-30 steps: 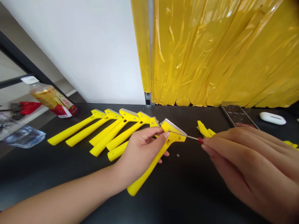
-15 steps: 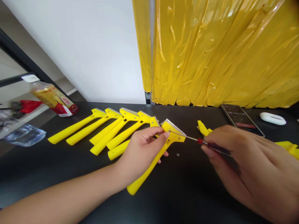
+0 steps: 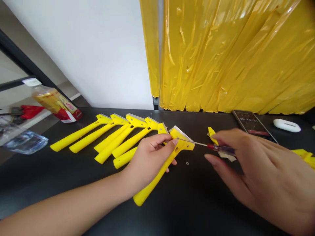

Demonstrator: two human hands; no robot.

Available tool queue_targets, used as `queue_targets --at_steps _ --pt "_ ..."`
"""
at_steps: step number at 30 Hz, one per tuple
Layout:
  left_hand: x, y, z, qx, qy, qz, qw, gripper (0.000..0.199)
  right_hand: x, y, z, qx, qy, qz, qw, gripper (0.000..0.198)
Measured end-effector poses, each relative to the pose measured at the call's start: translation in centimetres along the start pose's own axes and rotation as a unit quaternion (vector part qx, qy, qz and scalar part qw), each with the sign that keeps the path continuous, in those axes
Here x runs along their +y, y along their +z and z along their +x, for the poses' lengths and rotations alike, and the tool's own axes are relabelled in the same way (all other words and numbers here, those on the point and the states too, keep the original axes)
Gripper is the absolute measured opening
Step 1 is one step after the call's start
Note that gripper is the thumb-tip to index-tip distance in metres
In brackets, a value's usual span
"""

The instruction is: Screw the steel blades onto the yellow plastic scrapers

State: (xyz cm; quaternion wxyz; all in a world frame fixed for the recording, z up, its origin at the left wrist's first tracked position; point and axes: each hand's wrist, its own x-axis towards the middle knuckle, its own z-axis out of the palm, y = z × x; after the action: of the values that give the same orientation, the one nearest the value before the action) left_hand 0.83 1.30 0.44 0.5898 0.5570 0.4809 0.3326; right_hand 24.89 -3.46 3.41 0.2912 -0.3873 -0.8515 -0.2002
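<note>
The left hand (image 3: pixel 150 160) pinches the head of a yellow plastic long-handled scraper (image 3: pixel 161 172) over a matte black worktop (image 3: pixel 197 203). The right hand (image 3: pixel 265 177) has its thumb spread off a slim screwdriver with a reddish translucent handle (image 3: pixel 218 148); whether its other fingers grip, I cannot tell. Ideally, the tip stays square in the small metal screw (image 3: pixel 177 138). The scraper's long axis runs diagonally: blade far right, handle end near left.

Seven scrapers (image 3: pixel 115 143), one screwdriver (image 3: pixel 222 149), two hands (image 3: pixel 147 160), one phone (image 3: pixel 253 123).
</note>
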Motion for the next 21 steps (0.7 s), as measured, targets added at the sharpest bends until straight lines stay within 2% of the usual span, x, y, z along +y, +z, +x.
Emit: queue_targets --at_steps 14,21 --pt "-0.32 0.02 0.24 0.007 0.005 -0.016 1.0 0.03 -0.39 -0.17 -0.07 -0.032 0.007 -0.008 0.999 0.01" --pt "-0.4 0.02 0.15 0.0 0.014 -0.015 1.0 0.03 -0.5 -0.22 -0.02 -0.022 0.019 -0.005 1.0 0.012"
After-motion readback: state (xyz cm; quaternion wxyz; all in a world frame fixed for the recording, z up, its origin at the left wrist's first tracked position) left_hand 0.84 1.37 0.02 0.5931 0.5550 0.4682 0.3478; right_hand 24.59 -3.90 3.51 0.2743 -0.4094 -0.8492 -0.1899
